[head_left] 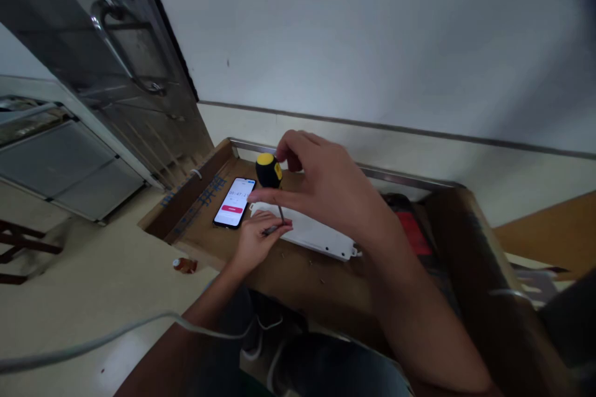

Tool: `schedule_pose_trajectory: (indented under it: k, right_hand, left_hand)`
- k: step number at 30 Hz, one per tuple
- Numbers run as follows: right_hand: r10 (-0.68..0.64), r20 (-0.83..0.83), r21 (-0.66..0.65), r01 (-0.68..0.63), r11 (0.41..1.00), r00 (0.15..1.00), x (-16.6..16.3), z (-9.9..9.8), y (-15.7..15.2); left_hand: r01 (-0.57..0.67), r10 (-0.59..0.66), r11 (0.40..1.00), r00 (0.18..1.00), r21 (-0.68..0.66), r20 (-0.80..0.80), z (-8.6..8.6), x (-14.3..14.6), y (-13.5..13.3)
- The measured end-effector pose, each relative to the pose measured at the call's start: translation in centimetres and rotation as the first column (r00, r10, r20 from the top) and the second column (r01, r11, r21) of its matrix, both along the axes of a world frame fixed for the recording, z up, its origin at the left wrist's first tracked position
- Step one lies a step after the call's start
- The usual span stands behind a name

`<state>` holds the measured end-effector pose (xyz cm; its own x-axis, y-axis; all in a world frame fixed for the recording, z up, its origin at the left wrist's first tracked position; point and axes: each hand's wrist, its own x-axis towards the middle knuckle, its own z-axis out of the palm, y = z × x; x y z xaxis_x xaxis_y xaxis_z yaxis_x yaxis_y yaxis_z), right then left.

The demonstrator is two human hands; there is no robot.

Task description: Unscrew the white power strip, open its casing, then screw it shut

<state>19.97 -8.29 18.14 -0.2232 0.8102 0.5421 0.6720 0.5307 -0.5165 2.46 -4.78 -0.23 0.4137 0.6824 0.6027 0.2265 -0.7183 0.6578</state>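
A screwdriver [269,171] with a black and yellow handle stands nearly upright, its thin shaft pointing down. My right hand [333,183] is loosely around it. The curled fingertips are at the handle's side, and the thumb stretches across below the handle. Lower down, my left hand [261,236] has its thumb and fingers closed around the lower shaft, and a small dark piece shows between them. The screwdriver's tip is hidden by these fingers. Beside and beneath them, a long white case [316,232] with small holes and end tabs lies flat, partly covered by my right arm.
A lit phone [234,201] lies left of the case on the wooden tabletop [298,279]. Small screw-like bits [321,281] are near the front. A red and dark object [413,232] sits at right. A pale cable [139,321] crosses before me; a small bottle [185,265] is on the floor.
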Motion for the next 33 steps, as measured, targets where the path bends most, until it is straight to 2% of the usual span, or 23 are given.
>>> schedule_pose_trajectory:
  k: [4, 9, 13, 17, 20, 22, 27, 31, 33]
  right_hand:
    - [-0.048, 0.062, -0.021, 0.050, 0.999, 0.997, -0.4, 0.1, -0.3]
    - [0.084, 0.017, -0.053, -0.083, 0.995, 0.996, 0.2, 0.2, -0.2]
    - [0.142, 0.004, -0.096, -0.141, 0.985, 0.990, 0.8, 0.4, -0.1]
    - [0.043, -0.033, -0.048, -0.044, 0.998, 0.999, 0.6, 0.4, 0.0]
    - [-0.067, 0.042, -0.040, 0.069, 0.997, 0.997, 0.3, 0.3, 0.1]
    - [-0.046, 0.066, -0.044, 0.049, 0.998, 0.997, 0.4, 0.2, 0.1]
    - [0.101, 0.026, -0.045, -0.100, 0.994, 0.995, 1.2, 0.6, -0.3]
    - [0.098, -0.001, -0.078, -0.098, 0.992, 0.995, 1.2, 0.6, -0.3]
    - [0.031, 0.000, -0.054, -0.031, 0.998, 1.000, 1.0, 0.3, -0.1]
  left_hand:
    - [-0.033, 0.033, 0.999, 0.999, -0.009, 0.010, 0.0, 0.0, 0.0]
    - [-0.033, 0.033, 0.999, 0.999, 0.007, 0.025, 0.6, 0.0, -0.3]
    - [0.026, -0.026, 1.000, 1.000, 0.011, 0.006, 0.9, 0.0, -0.4]
    - [0.019, -0.020, 1.000, 1.000, -0.014, -0.011, 0.6, 0.0, -0.2]
    - [-0.005, 0.005, 0.999, 1.000, -0.041, -0.012, 0.3, 0.0, -0.1]
    - [-0.018, 0.018, 0.999, 1.000, -0.036, -0.008, 0.2, 0.0, -0.1]
    - [0.003, -0.001, 0.999, 0.999, 0.041, -0.040, 0.6, 0.0, -0.3]
    - [0.001, 0.000, 0.999, 0.999, 0.032, -0.047, 0.6, 0.0, -0.3]
    - [-0.001, 0.002, 1.000, 0.999, 0.012, -0.048, 0.4, 0.0, -0.2]
